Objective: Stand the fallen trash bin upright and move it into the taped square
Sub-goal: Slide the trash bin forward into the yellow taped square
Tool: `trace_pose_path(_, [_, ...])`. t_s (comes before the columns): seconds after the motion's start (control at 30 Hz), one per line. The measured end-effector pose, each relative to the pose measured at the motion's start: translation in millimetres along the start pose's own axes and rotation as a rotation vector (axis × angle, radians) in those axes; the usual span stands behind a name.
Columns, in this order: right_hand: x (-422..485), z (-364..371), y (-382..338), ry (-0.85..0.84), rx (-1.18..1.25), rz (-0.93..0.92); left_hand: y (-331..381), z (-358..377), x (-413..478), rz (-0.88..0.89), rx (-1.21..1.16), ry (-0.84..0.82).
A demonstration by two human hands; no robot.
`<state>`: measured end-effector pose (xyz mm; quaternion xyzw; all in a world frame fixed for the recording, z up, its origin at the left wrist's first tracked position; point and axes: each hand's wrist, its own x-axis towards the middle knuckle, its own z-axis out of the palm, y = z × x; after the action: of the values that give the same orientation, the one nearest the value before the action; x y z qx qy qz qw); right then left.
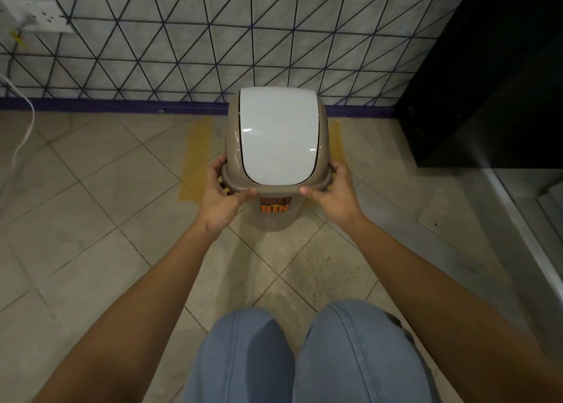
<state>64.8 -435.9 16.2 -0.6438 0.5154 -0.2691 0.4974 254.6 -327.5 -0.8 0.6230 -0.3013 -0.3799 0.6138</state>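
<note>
A tan trash bin (275, 216) with a white swing lid (278, 134) stands upright in front of me, its orange "BIN" label facing me. My left hand (221, 195) grips the lid rim on its left side. On the opposite side, my right hand (330, 195) grips the rim. Yellow tape (195, 162) of the square shows on the floor left of the bin and a strip of it to the right (336, 140). The bin hides the square's middle, so I cannot tell exactly how its base sits within the tape.
A tiled wall with a purple baseboard (122, 105) runs just behind the bin. A black cabinet (487, 73) stands at the right, with a metal floor rail (518, 219) below it. A white cable (24, 122) hangs at the far left. My knees (304, 357) are at the bottom.
</note>
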Motion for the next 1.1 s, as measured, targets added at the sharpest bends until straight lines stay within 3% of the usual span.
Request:
trace_pose_path(0.17, [14,5,-9,0.037,-0.019,0.014,4,5,13,0.021,0.07,0.025])
trace_pose_path(0.33, [24,8,-16,0.173,-0.172,-0.149,12,14,22,0.14,0.41,0.191])
trace_pose_path(0.53, [45,5,-25,0.087,-0.331,-0.323,24,27,35,0.35,0.68,0.198])
trace_pose_path(1.1, [137,8,-38,0.059,-0.282,-0.37,33,30,130,0.405,0.7,0.139])
